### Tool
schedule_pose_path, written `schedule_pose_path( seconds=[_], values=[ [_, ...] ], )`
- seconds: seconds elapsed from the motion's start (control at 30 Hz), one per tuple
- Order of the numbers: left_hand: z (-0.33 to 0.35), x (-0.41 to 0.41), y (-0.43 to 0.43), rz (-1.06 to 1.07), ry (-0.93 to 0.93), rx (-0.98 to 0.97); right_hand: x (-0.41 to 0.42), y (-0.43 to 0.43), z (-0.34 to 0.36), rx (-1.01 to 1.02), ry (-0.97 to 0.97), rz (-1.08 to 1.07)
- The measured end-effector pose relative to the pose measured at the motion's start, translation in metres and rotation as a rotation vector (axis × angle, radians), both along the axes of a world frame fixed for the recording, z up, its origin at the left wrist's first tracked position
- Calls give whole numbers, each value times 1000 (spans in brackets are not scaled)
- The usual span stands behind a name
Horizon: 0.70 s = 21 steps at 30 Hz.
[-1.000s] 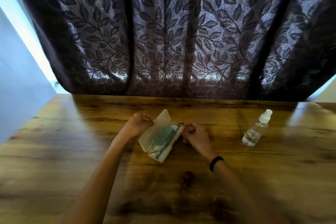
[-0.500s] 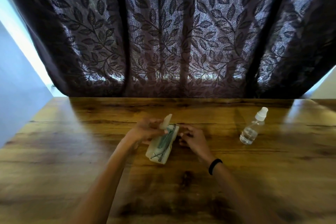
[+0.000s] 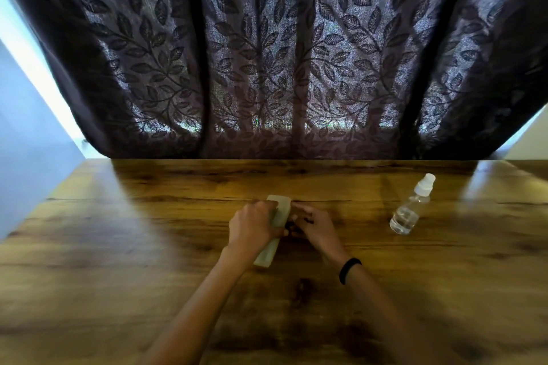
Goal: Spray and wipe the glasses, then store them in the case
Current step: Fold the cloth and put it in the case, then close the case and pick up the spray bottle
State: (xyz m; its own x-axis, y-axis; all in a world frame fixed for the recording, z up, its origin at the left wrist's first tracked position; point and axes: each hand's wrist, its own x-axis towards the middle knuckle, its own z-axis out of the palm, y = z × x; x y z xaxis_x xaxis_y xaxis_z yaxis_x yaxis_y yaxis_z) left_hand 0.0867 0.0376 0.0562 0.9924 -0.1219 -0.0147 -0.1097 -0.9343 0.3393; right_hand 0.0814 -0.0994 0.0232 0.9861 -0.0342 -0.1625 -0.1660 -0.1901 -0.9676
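On the wooden table point(image 3: 118, 246), the left hand point(image 3: 252, 225) grips the closed pale case point(image 3: 274, 234), right hand point(image 3: 314, 227) pinching its edge, spray bottle point(image 3: 410, 207) well apart.

The case point(image 3: 274, 231) lies on the table point(image 3: 118, 246) straight before me, my left hand point(image 3: 252, 227) over its left side and my right hand point(image 3: 315, 227) touching its right. The spray bottle point(image 3: 410, 207) stands well off to the right, and the curtain point(image 3: 281, 53) hangs behind the table's far edge.

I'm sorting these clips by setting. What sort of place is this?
Most likely a room in a home: a wood-grain table pushed up against a window covered by a dark leaf-patterned curtain, with a small spray bottle standing on it.
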Motion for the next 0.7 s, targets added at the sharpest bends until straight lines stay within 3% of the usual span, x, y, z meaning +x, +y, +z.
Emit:
schedule_pose_path(
  seconds=[0.43,0.6,0.7],
  values=[
    [-7,-4,0,110,-80,-54,9,8,-3,-80,-24,-47],
    [-21,-6,13,124,4,-338,10,13,-2,-114,-32,-80],
    [-26,-4,26,144,183,-662,11,13,-5,-98,-45,-94]
  ],
)
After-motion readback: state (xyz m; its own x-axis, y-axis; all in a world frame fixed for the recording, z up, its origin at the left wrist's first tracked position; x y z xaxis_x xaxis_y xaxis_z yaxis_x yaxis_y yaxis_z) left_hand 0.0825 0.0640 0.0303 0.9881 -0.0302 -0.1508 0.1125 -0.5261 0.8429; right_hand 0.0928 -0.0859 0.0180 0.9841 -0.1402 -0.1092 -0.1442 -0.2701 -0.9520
